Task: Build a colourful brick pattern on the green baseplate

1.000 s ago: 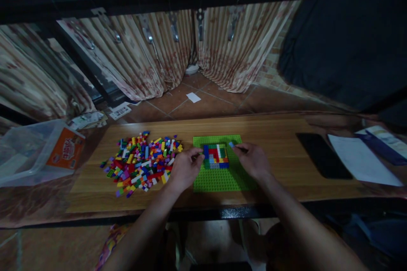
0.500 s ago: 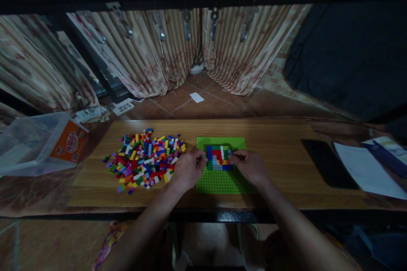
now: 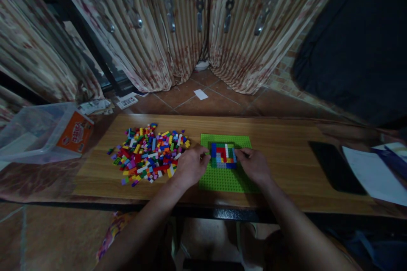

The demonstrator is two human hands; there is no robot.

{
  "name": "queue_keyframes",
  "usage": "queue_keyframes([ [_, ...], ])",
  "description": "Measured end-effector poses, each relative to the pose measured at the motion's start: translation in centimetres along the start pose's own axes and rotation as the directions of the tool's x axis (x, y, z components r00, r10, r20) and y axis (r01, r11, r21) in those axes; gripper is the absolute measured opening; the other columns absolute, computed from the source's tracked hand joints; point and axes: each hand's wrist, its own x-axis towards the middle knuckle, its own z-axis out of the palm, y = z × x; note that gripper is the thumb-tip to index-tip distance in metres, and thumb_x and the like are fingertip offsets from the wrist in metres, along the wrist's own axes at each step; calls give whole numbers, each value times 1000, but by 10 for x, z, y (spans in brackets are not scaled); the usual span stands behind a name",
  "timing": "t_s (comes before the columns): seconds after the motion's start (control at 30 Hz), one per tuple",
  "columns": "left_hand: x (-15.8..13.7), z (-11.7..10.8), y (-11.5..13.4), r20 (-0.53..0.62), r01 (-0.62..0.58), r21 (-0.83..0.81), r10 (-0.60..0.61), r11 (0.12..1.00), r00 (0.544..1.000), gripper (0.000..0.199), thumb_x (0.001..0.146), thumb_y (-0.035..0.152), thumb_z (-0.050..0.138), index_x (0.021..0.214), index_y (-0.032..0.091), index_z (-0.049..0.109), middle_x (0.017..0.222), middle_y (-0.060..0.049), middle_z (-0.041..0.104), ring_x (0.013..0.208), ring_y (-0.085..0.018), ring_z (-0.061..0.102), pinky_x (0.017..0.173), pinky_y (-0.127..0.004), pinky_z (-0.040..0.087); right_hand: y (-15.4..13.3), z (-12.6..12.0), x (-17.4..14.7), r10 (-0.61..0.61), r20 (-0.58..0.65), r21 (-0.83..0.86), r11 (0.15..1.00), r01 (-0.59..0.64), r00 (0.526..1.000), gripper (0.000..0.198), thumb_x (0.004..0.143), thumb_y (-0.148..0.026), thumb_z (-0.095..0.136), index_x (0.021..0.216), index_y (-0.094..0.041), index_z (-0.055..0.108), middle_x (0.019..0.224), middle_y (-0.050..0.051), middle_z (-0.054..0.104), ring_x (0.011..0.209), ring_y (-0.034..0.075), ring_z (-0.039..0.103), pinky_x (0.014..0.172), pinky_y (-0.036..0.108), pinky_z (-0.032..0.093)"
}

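Observation:
A small block build point(image 3: 221, 160) of blue, red, white, green and grey toy bricks stands on a lime-green studded baseplate point(image 3: 222, 183). At its right side my right hand point(image 3: 255, 166) is closed, thumb and index fingertips against a light blue brick point(image 3: 234, 155) on the build's edge. My left hand point(image 3: 191, 165) hovers over the baseplate's left edge, just left of the build. Its fingers are pinched together, and whatever lies between them is too small to make out. A heap of loose mixed bricks point(image 3: 148, 152) spreads to the left of my left hand.
The wooden board point(image 3: 286, 135) carries it all. On the right lie a black flat tablet-like object point(image 3: 337, 168) and white paper sheets point(image 3: 375, 173). A clear plastic bin point(image 3: 38, 135) with an orange label stands at the left. Curtains point(image 3: 178, 46) hang beyond.
The view has shifted a little, moving the scene slightly right. My right fingertips have pressed in at the build's right edge, where the light blue brick now lines up. My left hand stays pinched.

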Motion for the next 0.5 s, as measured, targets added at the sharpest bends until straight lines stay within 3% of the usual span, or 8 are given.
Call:
queue_keyframes([
  [0.5, -3, 3, 1, -10, -16, 51, 17, 999, 1000, 20, 87, 24, 54, 100, 21, 69, 84, -2, 71, 76, -16, 66, 73, -27, 48, 11, 1, 14, 19, 69, 129, 991, -27, 997, 35, 78, -49, 56, 75, -19, 73, 65, 3, 70, 58, 18, 61, 55, 28, 39],
])
